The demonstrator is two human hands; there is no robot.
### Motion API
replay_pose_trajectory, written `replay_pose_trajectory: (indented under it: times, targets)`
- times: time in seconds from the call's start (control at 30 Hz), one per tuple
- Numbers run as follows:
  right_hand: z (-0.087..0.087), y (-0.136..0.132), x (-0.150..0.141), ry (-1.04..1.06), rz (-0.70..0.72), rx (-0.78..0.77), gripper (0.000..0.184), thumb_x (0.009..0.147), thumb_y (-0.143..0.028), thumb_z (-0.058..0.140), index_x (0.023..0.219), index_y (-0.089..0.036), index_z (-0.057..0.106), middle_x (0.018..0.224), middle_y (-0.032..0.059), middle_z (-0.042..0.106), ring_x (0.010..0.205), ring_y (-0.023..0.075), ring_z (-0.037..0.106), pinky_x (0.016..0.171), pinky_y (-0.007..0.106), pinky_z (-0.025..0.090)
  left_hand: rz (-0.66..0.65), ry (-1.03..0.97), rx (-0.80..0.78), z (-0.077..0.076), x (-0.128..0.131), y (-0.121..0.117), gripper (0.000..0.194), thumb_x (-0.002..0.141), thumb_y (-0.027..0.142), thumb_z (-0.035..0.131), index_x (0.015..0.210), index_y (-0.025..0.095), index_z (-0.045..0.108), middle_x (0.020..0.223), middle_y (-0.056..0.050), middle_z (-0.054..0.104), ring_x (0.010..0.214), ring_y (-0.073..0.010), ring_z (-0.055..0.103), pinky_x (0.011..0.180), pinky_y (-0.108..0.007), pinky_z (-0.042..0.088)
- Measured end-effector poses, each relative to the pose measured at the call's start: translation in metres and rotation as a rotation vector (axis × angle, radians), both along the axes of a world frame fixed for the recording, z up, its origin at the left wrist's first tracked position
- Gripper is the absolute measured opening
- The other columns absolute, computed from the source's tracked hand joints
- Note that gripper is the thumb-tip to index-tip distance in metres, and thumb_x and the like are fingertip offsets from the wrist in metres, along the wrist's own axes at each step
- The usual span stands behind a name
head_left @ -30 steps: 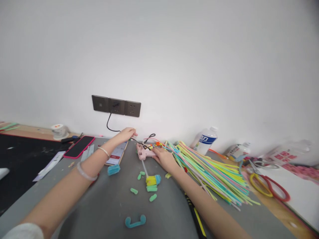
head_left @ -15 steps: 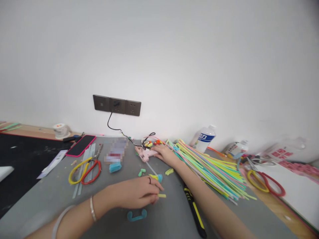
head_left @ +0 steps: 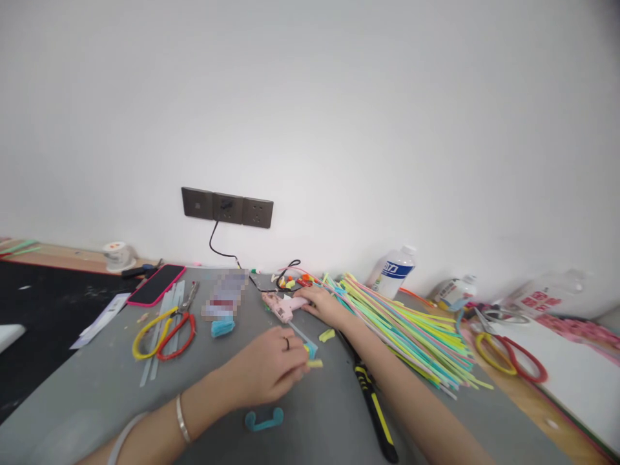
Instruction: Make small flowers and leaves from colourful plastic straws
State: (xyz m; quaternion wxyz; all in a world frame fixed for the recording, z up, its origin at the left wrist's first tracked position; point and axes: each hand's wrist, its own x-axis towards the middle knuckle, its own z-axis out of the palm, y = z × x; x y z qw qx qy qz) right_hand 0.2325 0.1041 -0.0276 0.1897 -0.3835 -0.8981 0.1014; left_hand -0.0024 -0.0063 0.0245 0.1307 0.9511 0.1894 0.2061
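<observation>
My left hand (head_left: 274, 367) hovers over the grey mat (head_left: 213, 371), fingers closed, with a short yellow pipe-cleaner piece (head_left: 314, 363) sticking out from them. Beside its fingertips is a small blue and yellow fuzzy piece (head_left: 311, 350), partly hidden. My right hand (head_left: 323, 306) is closed round the handle of a pink glue gun (head_left: 282, 306), which lies on the mat. A clear glue stick (head_left: 301, 334) lies between the gun and the blue and yellow piece. A bent blue pipe-cleaner shape (head_left: 264, 423) rests below my left hand, and a pale yellow bundle (head_left: 327, 335) near my right wrist.
Loose pipe cleaners (head_left: 402, 329) spread right of my right arm, near a black and yellow cutter (head_left: 375, 413). Pliers (head_left: 177, 329), glue sticks and a pink-edged phone (head_left: 157, 284) lie left. A white bottle (head_left: 393, 271) stands at the wall; scissors (head_left: 511, 355) lie far right.
My left hand has moved slightly up and left with the yellow pipe-cleaner piece, now covering the small green pieces. My right hand stays at the glue gun, whose body has shifted slightly.
</observation>
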Motion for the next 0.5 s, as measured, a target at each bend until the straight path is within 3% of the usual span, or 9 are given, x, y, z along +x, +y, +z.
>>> replay_pose_trajectory:
  times: [0.17,0.27,0.4,0.5]
  targets:
    - [0.000,0.004,-0.001,-0.012,-0.024,0.010,0.030,0.085,-0.006,0.056,0.112,-0.018,0.063,0.112,0.0098,0.068,0.107,0.0234,0.060,0.093,0.038,0.044,0.366,-0.173,-0.067,0.020,-0.024,0.033,0.031,0.099,0.027,0.032,0.071,0.021,0.045,0.068,-0.001,0.053,0.068,-0.0185,0.052,0.064,-0.029,0.038]
    - [-0.001,0.007,-0.001,-0.031,-0.042,0.020,0.031,0.085,-0.006,0.054,0.111,-0.018,0.064,0.112,0.0103,0.068,0.110,0.0240,0.058,0.096,0.040,0.041,0.473,-0.303,-0.064,0.026,-0.037,0.038,0.033,0.099,0.029,0.032,0.068,0.022,0.039,0.059,0.003,0.044,0.056,-0.0155,0.046,0.057,-0.028,0.033]
    - [0.001,0.006,-0.004,-0.056,-0.065,0.027,0.035,0.085,-0.005,0.052,0.112,-0.020,0.064,0.116,0.0102,0.066,0.115,0.0243,0.054,0.100,0.043,0.037,0.442,-0.329,-0.122,0.023,-0.041,0.029,0.033,0.099,0.028,0.031,0.069,0.022,0.044,0.058,0.003,0.047,0.054,-0.0148,0.047,0.056,-0.027,0.036]
    - [0.004,0.001,-0.006,-0.069,-0.079,0.023,0.040,0.083,-0.002,0.050,0.115,-0.021,0.064,0.118,0.0103,0.064,0.118,0.0248,0.052,0.102,0.044,0.033,0.275,-0.179,-0.146,0.009,-0.031,0.022,0.030,0.099,0.025,0.033,0.082,0.020,0.057,0.082,-0.003,0.062,0.080,-0.0183,0.058,0.074,-0.029,0.045]
